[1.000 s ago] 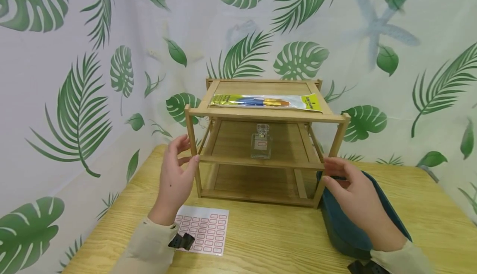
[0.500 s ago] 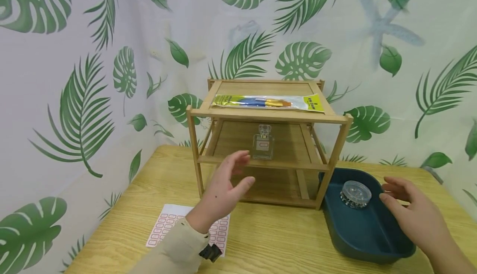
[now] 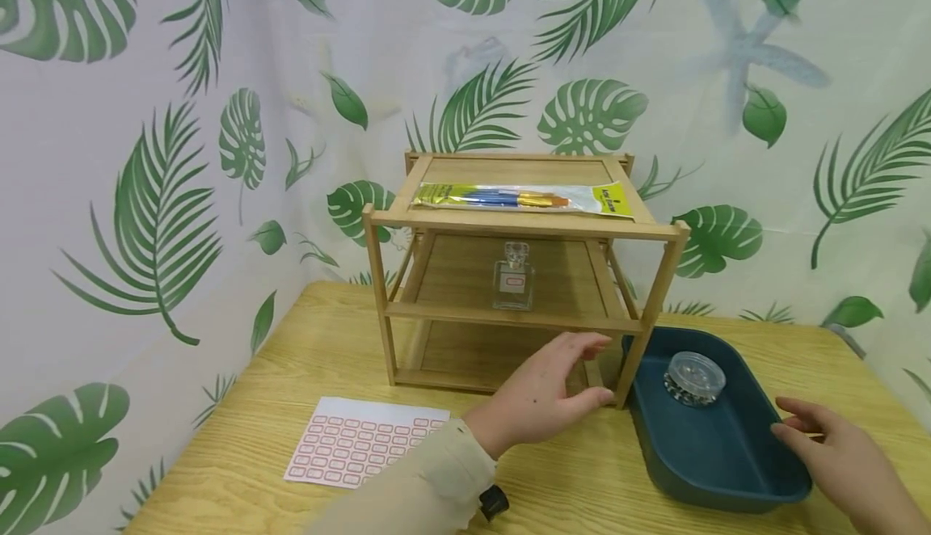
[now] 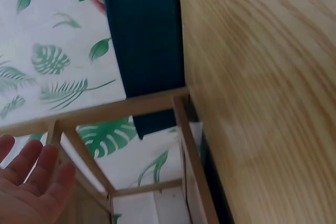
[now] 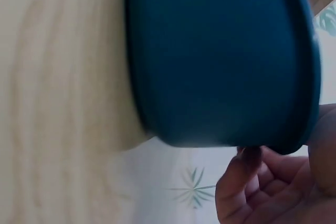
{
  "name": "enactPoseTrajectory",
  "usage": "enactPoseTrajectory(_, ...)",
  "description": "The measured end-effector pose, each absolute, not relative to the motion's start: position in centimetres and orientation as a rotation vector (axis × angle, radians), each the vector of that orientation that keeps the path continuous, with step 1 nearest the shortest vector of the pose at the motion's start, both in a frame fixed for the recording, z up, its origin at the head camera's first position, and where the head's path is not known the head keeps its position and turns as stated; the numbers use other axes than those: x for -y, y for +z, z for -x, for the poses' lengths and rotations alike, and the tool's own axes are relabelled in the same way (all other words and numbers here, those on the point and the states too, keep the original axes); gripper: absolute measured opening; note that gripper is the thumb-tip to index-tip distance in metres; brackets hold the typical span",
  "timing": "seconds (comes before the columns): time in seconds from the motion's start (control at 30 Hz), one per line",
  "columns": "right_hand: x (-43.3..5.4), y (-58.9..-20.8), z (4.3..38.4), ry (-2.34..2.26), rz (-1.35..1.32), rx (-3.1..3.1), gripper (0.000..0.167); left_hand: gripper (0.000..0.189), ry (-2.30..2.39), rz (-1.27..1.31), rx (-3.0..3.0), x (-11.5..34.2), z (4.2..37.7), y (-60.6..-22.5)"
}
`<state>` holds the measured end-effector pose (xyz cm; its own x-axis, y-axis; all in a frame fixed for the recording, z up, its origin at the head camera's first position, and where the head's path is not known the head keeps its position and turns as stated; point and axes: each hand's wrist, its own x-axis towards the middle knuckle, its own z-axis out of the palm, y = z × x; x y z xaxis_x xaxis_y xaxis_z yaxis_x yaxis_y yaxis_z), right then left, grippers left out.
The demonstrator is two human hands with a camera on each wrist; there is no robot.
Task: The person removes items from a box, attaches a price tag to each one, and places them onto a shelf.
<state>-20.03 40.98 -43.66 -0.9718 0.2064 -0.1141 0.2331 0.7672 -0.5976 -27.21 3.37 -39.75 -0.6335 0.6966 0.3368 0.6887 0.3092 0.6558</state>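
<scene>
In the head view my left hand (image 3: 541, 398) is in front of the wooden shelf rack (image 3: 512, 319), fingers relaxed and holding nothing. My right hand (image 3: 847, 458) is at the right side of a dark blue plastic bin (image 3: 716, 458), its loosely bent fingers by the rim. The right wrist view has those fingers (image 5: 233, 182) close against the bin's outer wall; how firmly they touch is unclear. Inside the bin lies a round clear container (image 3: 696, 375) with small dark and light contents. A glass perfume bottle (image 3: 513, 283) with a small red-framed label stands on the middle shelf.
A packet of paintbrushes (image 3: 524, 198) lies on the rack's top shelf. On the table (image 3: 240, 462), left of my left forearm, lies a sheet of red-framed labels (image 3: 349, 446). The rack's right front leg stands close beside the bin. A leaf-print curtain surrounds the table.
My left hand has left the rack's left post and moved right across its front. My right hand has moved from the right post to the bin's right side, uncovering the round container.
</scene>
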Motion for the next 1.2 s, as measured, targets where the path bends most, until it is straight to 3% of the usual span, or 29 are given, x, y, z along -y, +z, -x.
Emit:
enactPoseTrajectory(0.7, -41.2, -45.2, 18.9, -1.055, -0.387, -2.988, 0.070, 0.075, 0.318, -1.509, -2.655, -18.0, 28.9, -42.2)
enactPoseTrajectory(1.2, -40.7, -45.2, 19.0, -1.105, -0.329, -3.001, 0.064, 0.073, -0.151, -1.143, -2.753, -23.8, 30.4, -43.4)
